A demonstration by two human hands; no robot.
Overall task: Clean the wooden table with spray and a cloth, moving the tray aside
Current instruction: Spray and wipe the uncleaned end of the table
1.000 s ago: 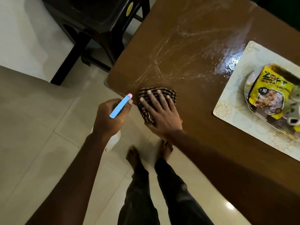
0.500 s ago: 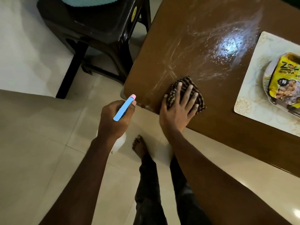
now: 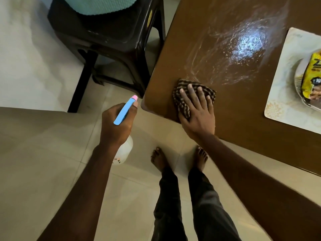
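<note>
Ideally, the striped cloth [image 3: 186, 94] is kept pressed flat under the right hand's [image 3: 198, 115] spread fingers [image 3: 191, 92] and drawn across the wet streaks [image 3: 243, 53] on the counter [image 3: 243, 122].

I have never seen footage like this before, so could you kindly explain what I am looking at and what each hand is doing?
There is no machine here: a person wears a camera on the head, looking down at their own arms and bare feet. The right hand presses a striped brown cloth flat on the wooden table near its corner, beside wet spray streaks. The left hand holds a white spray bottle with a blue trigger over the tiled floor. At right sits a pale tray carrying a yellow snack packet. A dark chair stands behind.
</note>
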